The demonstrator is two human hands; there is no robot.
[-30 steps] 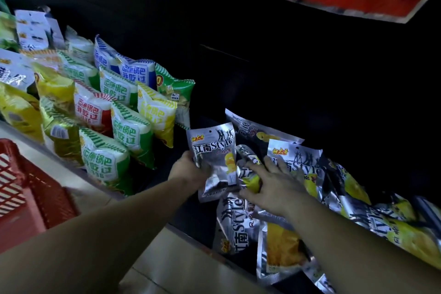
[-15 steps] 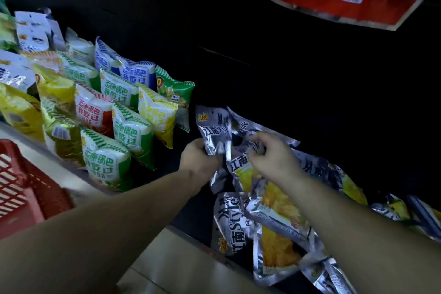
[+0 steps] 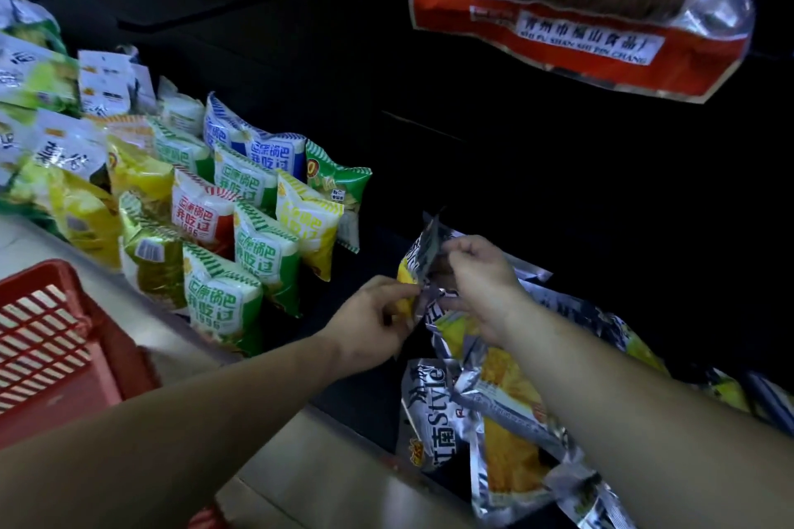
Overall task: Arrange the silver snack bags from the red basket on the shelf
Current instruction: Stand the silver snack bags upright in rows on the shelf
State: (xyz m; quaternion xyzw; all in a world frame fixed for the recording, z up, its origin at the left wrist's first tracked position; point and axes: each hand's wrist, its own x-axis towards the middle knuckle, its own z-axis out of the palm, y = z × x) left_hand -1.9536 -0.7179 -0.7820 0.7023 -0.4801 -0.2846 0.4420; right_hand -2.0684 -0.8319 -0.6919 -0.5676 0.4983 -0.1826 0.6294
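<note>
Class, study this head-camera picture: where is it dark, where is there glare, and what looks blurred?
Head view: the shelf is nearly black inside; head view: glare streaks the silver snack bags and the hanging red bag; head view: the held silver bag, pinched by left hand and right hand, is smeared; head view: left-edge packets look soft.

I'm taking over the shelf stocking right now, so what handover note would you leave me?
Left hand pinches the lower edge of one silver snack bag; right hand grips its top.
Other silver bags lie in a loose heap on the shelf.
Red basket sits lower left, partly in view.
Done: several bags already on the shelf. Left: place this bag, straighten the heap.
</note>
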